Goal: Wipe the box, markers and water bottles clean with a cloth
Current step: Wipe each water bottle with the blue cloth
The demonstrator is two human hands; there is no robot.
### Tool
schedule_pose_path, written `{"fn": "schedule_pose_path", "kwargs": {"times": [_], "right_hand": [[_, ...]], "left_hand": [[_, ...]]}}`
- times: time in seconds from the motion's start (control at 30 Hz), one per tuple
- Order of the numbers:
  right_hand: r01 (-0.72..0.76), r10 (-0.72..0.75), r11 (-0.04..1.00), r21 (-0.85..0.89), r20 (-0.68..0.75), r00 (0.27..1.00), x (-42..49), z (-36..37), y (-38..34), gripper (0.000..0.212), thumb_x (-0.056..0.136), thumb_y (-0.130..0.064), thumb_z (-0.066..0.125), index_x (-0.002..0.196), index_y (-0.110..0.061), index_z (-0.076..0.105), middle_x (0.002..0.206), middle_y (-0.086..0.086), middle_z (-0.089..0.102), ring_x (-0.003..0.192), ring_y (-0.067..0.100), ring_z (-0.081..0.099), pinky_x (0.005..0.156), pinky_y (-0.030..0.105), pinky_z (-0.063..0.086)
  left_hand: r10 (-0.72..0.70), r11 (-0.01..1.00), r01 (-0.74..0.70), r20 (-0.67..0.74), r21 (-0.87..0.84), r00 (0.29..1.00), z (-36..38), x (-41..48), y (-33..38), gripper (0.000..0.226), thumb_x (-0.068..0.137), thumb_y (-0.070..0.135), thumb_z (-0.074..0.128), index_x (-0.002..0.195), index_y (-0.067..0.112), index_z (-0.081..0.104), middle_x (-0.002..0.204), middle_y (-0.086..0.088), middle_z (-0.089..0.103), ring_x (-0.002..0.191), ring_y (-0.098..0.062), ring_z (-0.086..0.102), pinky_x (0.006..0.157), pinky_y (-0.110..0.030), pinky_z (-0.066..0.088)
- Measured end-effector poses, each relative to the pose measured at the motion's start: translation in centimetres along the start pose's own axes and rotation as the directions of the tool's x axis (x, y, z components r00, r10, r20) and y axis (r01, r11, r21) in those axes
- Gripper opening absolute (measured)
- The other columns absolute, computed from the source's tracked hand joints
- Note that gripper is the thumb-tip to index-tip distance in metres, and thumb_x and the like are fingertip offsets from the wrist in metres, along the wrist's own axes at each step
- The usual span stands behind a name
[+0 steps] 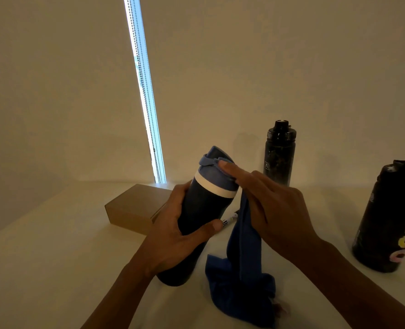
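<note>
While left hand (pixel 173 236) grips navy bottle (pixel 202 210), right hand (pixel 275 207) flat on cloth (pixel 245 243); box (pixel 127 210), marker (pixel 228 220) partly hidden behind.

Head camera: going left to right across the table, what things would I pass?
Cardboard box → dark blue bottle gripped by the left hand → plain black bottle at the back → black bottle with coloured lettering. The blue cloth drapes over the blue bottle, so it is left out.

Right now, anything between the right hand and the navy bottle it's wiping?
Only the blue cloth itself: the right hand presses it onto the top of the navy water bottle with a white band, which the left hand grips. Nothing else visible stands between.
</note>
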State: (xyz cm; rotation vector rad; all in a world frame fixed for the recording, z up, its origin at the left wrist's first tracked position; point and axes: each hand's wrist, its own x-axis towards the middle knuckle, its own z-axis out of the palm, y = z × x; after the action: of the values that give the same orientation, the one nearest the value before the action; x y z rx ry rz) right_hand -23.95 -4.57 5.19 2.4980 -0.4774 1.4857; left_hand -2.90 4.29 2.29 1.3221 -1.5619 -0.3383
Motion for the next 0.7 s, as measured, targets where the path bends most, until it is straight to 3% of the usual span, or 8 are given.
{"fn": "schedule_pose_path", "kwargs": {"times": [0.1, 0.17, 0.23, 0.3, 0.47, 0.6, 0.7], "right_hand": [[0.022, -0.019, 0.999, -0.024, 0.121, 0.993, -0.4, 0.6, 0.0, 0.058, 0.088, -0.026, 0.046, 0.144, -0.011, 0.042, 0.091, -0.003, 0.058, 0.068, 0.007, 0.056, 0.054, 0.019, 0.051], [0.041, -0.029, 0.996, -0.083, 0.141, 0.99, -0.4, 0.4, 0.4, 0.051, 0.092, -0.027, 0.046, 0.14, -0.012, 0.051, 0.092, -0.006, 0.054, 0.069, 0.002, 0.045, 0.054, 0.019, 0.048], [-0.005, 0.019, 0.993, -0.117, 0.124, 0.992, -0.2, -0.5, 0.6, 0.053, 0.097, -0.027, 0.041, 0.149, -0.032, 0.035, 0.092, -0.008, 0.054, 0.071, 0.001, 0.043, 0.06, 0.021, 0.049], [-0.071, 0.078, 0.995, -0.073, 0.1, 0.992, 0.0, -1.1, 0.3, 0.054, 0.099, -0.028, 0.039, 0.151, -0.038, 0.029, 0.092, -0.008, 0.054, 0.071, 0.0, 0.044, 0.062, 0.023, 0.05], [0.073, -0.056, 0.993, -0.091, 0.183, 0.982, -0.5, 0.1, -0.2, 0.052, 0.092, -0.025, 0.047, 0.143, -0.03, 0.036, 0.089, 0.001, 0.062, 0.065, 0.01, 0.057, 0.055, 0.026, 0.055], [-0.023, 0.046, 0.983, -0.183, 0.125, 0.991, 0.2, -1.0, 0.1, 0.054, 0.095, -0.026, 0.046, 0.147, -0.036, 0.034, 0.094, -0.005, 0.058, 0.073, 0.006, 0.054, 0.063, 0.02, 0.047], [0.011, 0.024, 0.985, -0.173, 0.196, 0.98, 0.2, -0.3, -0.2, 0.048, 0.092, -0.032, 0.041, 0.136, -0.021, 0.056, 0.097, 0.0, 0.063, 0.074, 0.008, 0.058, 0.065, 0.021, 0.051]], "left_hand": [[0.005, 0.995, -0.001, 0.042, -0.096, 0.999, -0.2, -0.1, -0.7, 0.056, 0.078, 0.057, 0.065, 0.13, 0.064, 0.045, 0.125, 0.025, 0.061, 0.117, -0.003, 0.062, 0.092, -0.029, 0.059], [0.009, 0.996, -0.003, 0.067, -0.094, 0.998, -0.2, -0.2, -0.9, 0.056, 0.079, 0.052, 0.062, 0.133, 0.055, 0.047, 0.123, 0.02, 0.062, 0.115, -0.008, 0.063, 0.094, -0.039, 0.059], [0.019, 0.999, -0.015, 0.071, -0.052, 0.997, -0.2, -0.1, -0.8, 0.059, 0.079, 0.053, 0.063, 0.136, 0.054, 0.044, 0.126, 0.023, 0.06, 0.117, -0.005, 0.062, 0.095, -0.037, 0.059], [0.023, 0.999, -0.021, 0.072, -0.035, 0.997, -0.3, 0.0, -0.8, 0.066, 0.079, 0.052, 0.067, 0.14, 0.053, 0.041, 0.131, 0.025, 0.058, 0.119, -0.004, 0.062, 0.093, -0.035, 0.059], [-0.002, 0.998, 0.006, 0.059, -0.068, 0.998, -0.1, -0.1, -0.5, 0.069, 0.073, 0.056, 0.07, 0.132, 0.067, 0.036, 0.124, 0.033, 0.06, 0.111, 0.001, 0.066, 0.086, -0.029, 0.062], [-0.001, 0.998, 0.003, 0.041, -0.056, 0.999, 0.3, -0.2, -0.1, 0.073, 0.071, 0.058, 0.072, 0.133, 0.067, 0.034, 0.125, 0.036, 0.058, 0.113, 0.002, 0.064, 0.088, -0.028, 0.06], [0.01, 0.997, -0.009, 0.016, -0.079, 1.0, 0.3, -0.3, 0.2, 0.073, 0.072, 0.054, 0.075, 0.132, 0.067, 0.034, 0.126, 0.034, 0.058, 0.113, 0.001, 0.065, 0.085, -0.025, 0.06]]}}
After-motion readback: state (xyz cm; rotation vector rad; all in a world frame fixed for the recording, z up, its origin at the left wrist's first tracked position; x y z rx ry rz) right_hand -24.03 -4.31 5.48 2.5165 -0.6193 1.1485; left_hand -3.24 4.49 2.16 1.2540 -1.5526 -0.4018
